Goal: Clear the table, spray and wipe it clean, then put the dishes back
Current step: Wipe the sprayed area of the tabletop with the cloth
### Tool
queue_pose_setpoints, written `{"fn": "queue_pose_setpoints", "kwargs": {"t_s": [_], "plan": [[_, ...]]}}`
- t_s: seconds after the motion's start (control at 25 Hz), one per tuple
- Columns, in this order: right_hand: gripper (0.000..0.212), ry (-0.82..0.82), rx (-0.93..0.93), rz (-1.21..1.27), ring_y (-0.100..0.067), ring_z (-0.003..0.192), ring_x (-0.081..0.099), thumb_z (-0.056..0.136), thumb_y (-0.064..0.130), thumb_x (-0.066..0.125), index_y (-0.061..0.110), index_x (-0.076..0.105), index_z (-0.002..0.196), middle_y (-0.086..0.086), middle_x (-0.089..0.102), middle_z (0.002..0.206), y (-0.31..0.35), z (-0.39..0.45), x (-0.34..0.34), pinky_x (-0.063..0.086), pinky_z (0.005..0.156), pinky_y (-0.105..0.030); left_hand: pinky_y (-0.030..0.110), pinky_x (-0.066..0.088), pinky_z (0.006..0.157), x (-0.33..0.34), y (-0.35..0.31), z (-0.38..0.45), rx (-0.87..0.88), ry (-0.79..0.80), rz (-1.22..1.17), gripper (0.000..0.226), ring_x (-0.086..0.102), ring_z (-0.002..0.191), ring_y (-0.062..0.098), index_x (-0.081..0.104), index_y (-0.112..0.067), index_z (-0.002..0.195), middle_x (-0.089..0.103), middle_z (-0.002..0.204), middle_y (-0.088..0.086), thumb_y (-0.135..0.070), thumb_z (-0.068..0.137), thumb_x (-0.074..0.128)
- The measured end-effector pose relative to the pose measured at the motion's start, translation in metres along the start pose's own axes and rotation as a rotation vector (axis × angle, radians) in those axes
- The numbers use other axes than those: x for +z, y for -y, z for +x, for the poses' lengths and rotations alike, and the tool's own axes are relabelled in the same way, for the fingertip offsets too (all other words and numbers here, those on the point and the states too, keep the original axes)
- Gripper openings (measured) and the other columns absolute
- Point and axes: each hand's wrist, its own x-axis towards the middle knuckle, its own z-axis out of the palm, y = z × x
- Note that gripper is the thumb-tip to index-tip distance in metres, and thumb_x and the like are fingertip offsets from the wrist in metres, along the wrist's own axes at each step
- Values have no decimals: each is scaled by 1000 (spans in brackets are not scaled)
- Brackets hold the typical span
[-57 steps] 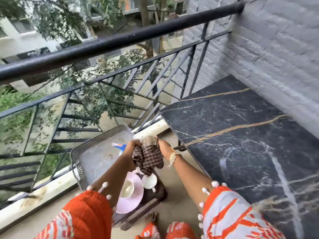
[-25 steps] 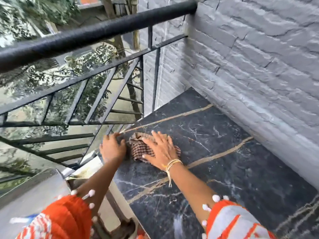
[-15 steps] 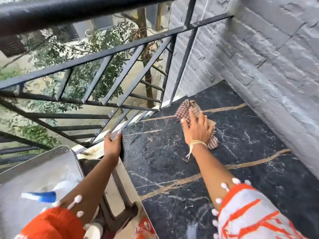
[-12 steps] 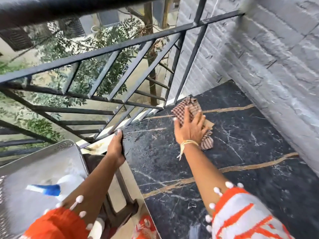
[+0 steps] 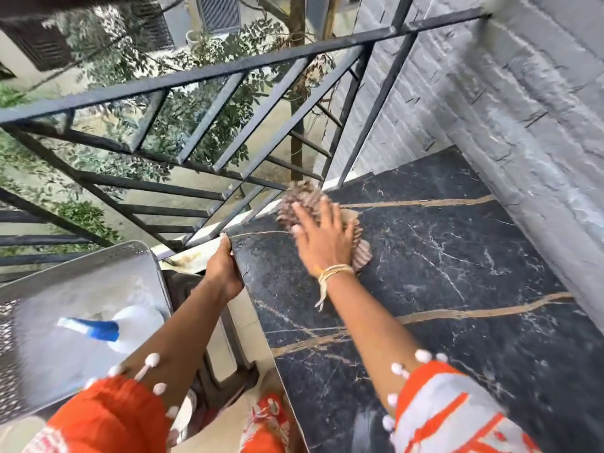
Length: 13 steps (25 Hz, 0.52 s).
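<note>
Nearest the camera, two orange and white sleeves (image 5: pixel 451 416) edged with small white bobbles are seen at the bottom, one on each arm; between them a strip of orange patterned cloth is glimpsed below the table (image 5: pixel 441 289) edge. To the left, a metal tray (image 5: pixel 81 282) with a perforated rim is seen, blurred; on it a white spray bottle (image 5: pixel 130 325) with a blue part is laid. Between tray and table, a dark stool or stand is partly hidden by the left arm.

The black marble table, veined in gold and white, is set against a grey brick wall (image 5: pixel 523 109) on the right. Its near-left corner is gripped by the left hand (image 5: pixel 224 268), the thumb laid along the edge and the fingers curled under out of sight. A pale thread band (image 5: pixel 333 273) is worn on the right wrist, its ends hanging loose. Farther in, the right hand (image 5: pixel 322 238) is pressed flat on a checked cloth (image 5: pixel 302 197), fingers straight and spread wide; the cloth is bunched on the tabletop near the far-left edge, blurred, part of it showing beyond the fingertips and part beside the wrist.

Beyond the table a black metal railing (image 5: pixel 228 73) with slanted bars is fixed to the wall; through it, leafy trees and a paved yard are seen below.
</note>
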Motion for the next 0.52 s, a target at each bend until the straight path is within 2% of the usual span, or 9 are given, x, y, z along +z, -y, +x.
{"fn": "queue_pose_setpoints", "kwargs": {"t_s": [0.12,0.2,0.32,0.4,0.52], "plan": [[52,-15,240,7,-35,149,7,98,56,18,50,9,149,-8,5,163,-62,16,-10,11,116,-62,41,52,73,2,2,1,45,-27,49,57,65,98,26,57,-14,126,67,113,11,-54,99,27],[52,-18,348,21,-35,149,6,99,55,20,49,11,150,-9,5,163,-72,18,-12,10,116,-63,39,52,72,4,4,1,77,-26,63,54,65,94,24,57,-14,123,67,108,10,-51,101,25],[54,-26,424,82,-38,149,-1,98,55,18,46,9,151,-12,-1,163,-33,17,-11,1,114,-67,42,51,88,0,3,-2,102,-4,94,53,67,97,24,61,-12,115,70,106,10,-50,101,28],[54,1,272,80,-40,148,0,98,56,18,47,8,150,-13,-1,163,8,5,-5,-1,114,-67,44,49,94,-3,1,0,109,-7,109,54,66,102,27,61,-10,116,70,109,13,-50,100,29],[52,30,-91,16,-41,148,7,99,55,20,48,12,149,-15,7,162,62,-38,12,4,114,-67,45,46,100,-4,-2,0,128,-37,110,52,64,108,29,61,-5,116,69,112,17,-44,102,31]]}}
